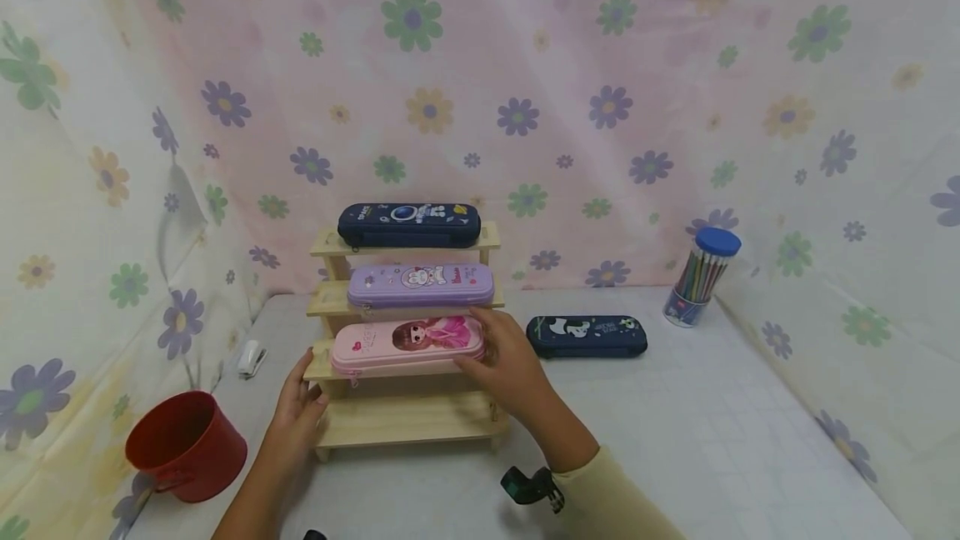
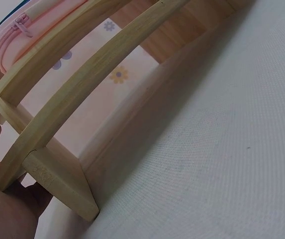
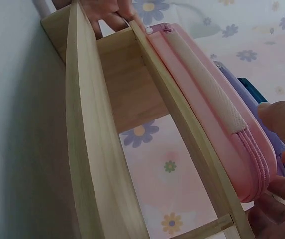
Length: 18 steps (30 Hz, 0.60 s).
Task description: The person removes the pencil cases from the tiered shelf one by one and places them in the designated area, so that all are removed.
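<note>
A pink pencil case (image 1: 408,346) with a doll picture lies on the second-lowest step of a wooden stepped rack (image 1: 405,422). My right hand (image 1: 513,365) holds its right end, thumb at the front and a finger at the top edge. In the right wrist view, the fingers (image 3: 276,211) reach round the case's rounded end. My left hand (image 1: 296,407) grips the rack's left side, its fingers partly hidden behind the wood. Above sit a purple pencil case (image 1: 420,285) and, on the top step, a dark blue space pencil case (image 1: 408,225).
Right of the rack, a dark panda pencil case (image 1: 587,336) lies on the white-covered table (image 1: 720,440). Behind it stands a blue-lidded tub of colored pencils (image 1: 701,277). A red bucket (image 1: 187,448) and a small white object (image 1: 251,359) are at left. Flowered cloth (image 1: 555,48) surrounds the table.
</note>
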Each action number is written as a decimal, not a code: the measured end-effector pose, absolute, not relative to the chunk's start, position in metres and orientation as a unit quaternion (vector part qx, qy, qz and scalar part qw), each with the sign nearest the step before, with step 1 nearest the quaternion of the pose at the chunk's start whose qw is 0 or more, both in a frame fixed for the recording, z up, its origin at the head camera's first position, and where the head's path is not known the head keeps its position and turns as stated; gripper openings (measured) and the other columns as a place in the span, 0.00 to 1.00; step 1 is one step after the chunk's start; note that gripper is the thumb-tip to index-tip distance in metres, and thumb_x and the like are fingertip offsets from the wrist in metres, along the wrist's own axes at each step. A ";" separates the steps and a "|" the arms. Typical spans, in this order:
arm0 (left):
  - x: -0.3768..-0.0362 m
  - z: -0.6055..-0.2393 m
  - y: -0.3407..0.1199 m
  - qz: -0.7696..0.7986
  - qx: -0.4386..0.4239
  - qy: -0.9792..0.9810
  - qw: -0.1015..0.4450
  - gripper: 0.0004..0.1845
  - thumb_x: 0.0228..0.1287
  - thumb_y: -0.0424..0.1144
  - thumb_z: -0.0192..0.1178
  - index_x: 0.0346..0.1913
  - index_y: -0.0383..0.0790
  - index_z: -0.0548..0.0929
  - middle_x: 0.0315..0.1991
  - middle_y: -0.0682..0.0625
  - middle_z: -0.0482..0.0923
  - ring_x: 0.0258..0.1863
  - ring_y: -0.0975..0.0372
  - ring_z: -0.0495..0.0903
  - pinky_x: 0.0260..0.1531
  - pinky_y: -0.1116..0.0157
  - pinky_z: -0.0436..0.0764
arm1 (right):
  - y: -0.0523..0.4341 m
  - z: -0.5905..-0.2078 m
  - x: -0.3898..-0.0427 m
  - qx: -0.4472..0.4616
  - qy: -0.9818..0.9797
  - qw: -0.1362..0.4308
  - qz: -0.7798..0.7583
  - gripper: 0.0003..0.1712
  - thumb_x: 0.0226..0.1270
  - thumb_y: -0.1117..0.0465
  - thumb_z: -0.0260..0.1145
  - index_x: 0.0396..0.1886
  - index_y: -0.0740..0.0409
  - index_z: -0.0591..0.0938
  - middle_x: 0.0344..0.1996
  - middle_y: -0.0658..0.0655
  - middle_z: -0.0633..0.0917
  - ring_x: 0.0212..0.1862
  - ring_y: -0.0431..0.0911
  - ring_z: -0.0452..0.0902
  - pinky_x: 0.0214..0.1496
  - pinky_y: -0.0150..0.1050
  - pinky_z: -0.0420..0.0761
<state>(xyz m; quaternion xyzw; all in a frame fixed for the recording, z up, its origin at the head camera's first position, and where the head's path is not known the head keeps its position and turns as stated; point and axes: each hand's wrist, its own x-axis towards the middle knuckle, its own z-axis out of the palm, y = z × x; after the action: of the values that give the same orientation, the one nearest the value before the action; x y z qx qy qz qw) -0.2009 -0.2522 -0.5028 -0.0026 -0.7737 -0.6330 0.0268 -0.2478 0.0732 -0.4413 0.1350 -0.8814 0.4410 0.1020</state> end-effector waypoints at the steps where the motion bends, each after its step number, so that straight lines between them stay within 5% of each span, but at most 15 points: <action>1: -0.201 -0.503 -0.252 -0.633 -0.004 -0.773 0.028 0.41 0.82 0.29 0.42 0.86 0.54 0.37 0.87 0.58 0.32 0.85 0.43 0.42 0.78 0.48 0.48 | 0.072 -0.441 -0.248 0.135 -0.882 0.102 0.439 0.44 0.62 0.47 0.80 0.77 0.39 0.72 0.73 0.51 0.75 0.74 0.51 0.70 0.72 0.58 0.74; 10: -0.202 -0.502 -0.251 -0.640 -0.001 -0.768 0.025 0.41 0.82 0.28 0.42 0.86 0.54 0.37 0.86 0.60 0.31 0.85 0.46 0.42 0.78 0.49 0.48 | 0.064 -0.443 -0.248 0.112 -0.888 0.113 0.431 0.48 0.58 0.44 0.82 0.76 0.45 0.73 0.71 0.53 0.75 0.72 0.51 0.71 0.73 0.54 0.74; 18: -0.199 -0.502 -0.250 -0.639 -0.013 -0.768 0.031 0.40 0.82 0.29 0.42 0.86 0.54 0.37 0.87 0.58 0.32 0.85 0.45 0.42 0.75 0.73 0.54 | 0.059 -0.449 -0.250 0.090 -0.896 0.094 0.424 0.57 0.54 0.37 0.82 0.79 0.49 0.68 0.71 0.54 0.74 0.72 0.50 0.72 0.75 0.52 0.72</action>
<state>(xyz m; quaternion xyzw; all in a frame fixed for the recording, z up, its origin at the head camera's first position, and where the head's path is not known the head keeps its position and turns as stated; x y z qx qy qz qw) -0.1992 -0.2502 -0.5021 -0.0133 -0.7683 -0.6391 0.0312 -0.2496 0.0590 -0.4489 0.0897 -0.8961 0.4245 0.0941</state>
